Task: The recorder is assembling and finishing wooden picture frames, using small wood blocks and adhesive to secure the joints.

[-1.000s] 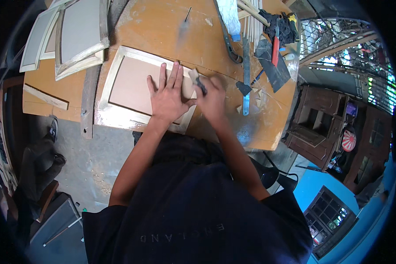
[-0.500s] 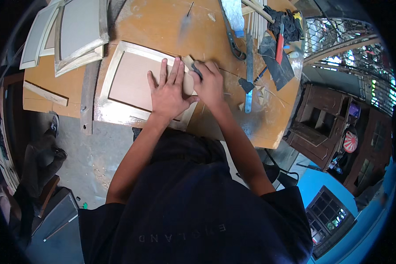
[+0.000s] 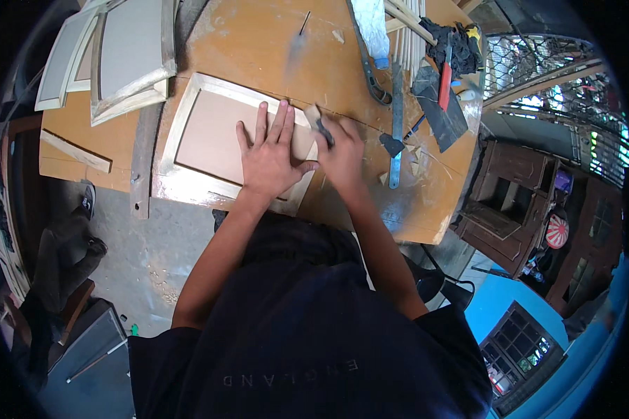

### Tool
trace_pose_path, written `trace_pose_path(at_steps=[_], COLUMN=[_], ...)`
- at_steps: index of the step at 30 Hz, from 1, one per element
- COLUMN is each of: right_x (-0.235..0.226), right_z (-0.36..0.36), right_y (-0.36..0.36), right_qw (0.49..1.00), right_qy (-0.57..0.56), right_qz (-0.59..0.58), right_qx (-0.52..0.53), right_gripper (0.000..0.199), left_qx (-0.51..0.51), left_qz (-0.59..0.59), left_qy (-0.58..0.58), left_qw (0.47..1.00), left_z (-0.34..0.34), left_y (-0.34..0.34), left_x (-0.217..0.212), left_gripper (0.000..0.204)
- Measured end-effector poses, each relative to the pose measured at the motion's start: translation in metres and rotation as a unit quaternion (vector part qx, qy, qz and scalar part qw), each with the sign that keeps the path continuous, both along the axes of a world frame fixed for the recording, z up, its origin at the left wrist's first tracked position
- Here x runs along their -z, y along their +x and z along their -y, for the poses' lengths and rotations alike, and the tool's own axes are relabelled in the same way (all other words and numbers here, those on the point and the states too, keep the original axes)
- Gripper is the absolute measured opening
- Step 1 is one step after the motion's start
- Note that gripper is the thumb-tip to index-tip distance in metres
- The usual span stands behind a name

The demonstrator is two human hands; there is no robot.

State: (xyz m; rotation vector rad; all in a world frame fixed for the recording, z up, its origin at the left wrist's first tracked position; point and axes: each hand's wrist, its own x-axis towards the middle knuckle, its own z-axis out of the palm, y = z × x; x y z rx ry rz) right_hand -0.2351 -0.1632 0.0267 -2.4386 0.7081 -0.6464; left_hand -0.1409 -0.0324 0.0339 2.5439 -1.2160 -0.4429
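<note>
A pale wooden frame [image 3: 189, 183] with a slightly curved side and a light brown panel [image 3: 213, 133] set in it lies flat on the table. My left hand [image 3: 269, 157] rests on its right part, palm down with the fingers stretched out. Beside it, my right hand [image 3: 341, 155] is closed on a small tan block [image 3: 312, 114] at the frame's right edge. A dark strip, perhaps sandpaper, wraps the block, partly hidden by my fingers. The right hand is slightly blurred.
More panelled frames [image 3: 133, 52] lean at the far left, near a loose wooden strip [image 3: 75, 150]. At right lie a metal ruler [image 3: 396, 112], a dark sheet [image 3: 444, 129], a red-handled tool [image 3: 445, 87] and thin sticks [image 3: 409, 42]. Someone's legs [image 3: 66, 248] show at left.
My right hand and the block have shifted a little to the right and toward me along the frame's edge. The left hand stays flat in place; the whole view has shifted slightly.
</note>
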Motion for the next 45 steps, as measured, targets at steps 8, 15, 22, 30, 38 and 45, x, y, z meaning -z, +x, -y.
trace_pose_path(at_steps=[8, 15, 22, 30, 38, 45], right_x=[0.002, 0.005, -0.001, 0.000, -0.008, -0.010], right_z=[0.019, -0.010, -0.011, 0.011, -0.026, -0.025], right_y=[0.014, -0.027, -0.014, 0.012, -0.067, -0.093], right_qw=[0.999, 0.999, 0.999, 0.998, 0.987, 0.969], right_qy=[-0.027, 0.036, 0.027, -0.012, 0.088, 0.130], right_qz=[-0.014, 0.006, -0.026, -0.015, -0.019, -0.028], right_qx=[0.030, 0.024, 0.034, 0.066, 0.131, 0.210], right_gripper=[0.025, 0.024, 0.020, 0.023, 0.029, 0.030], left_qx=[0.007, 0.003, -0.003, 0.008, 0.012, 0.029], left_qz=[0.006, 0.017, 0.019, 0.013, 0.018, 0.020], left_qy=[-0.010, -0.006, -0.011, -0.011, -0.003, 0.053], left_qw=[1.000, 1.000, 1.000, 1.000, 1.000, 0.998], left_z=[0.004, 0.006, -0.001, 0.003, 0.004, 0.008], left_y=[-0.001, 0.002, 0.000, -0.001, 0.002, 0.001], left_x=[-0.004, 0.000, 0.003, -0.001, -0.003, -0.012], left_gripper=[0.117, 0.118, 0.117, 0.118, 0.117, 0.114])
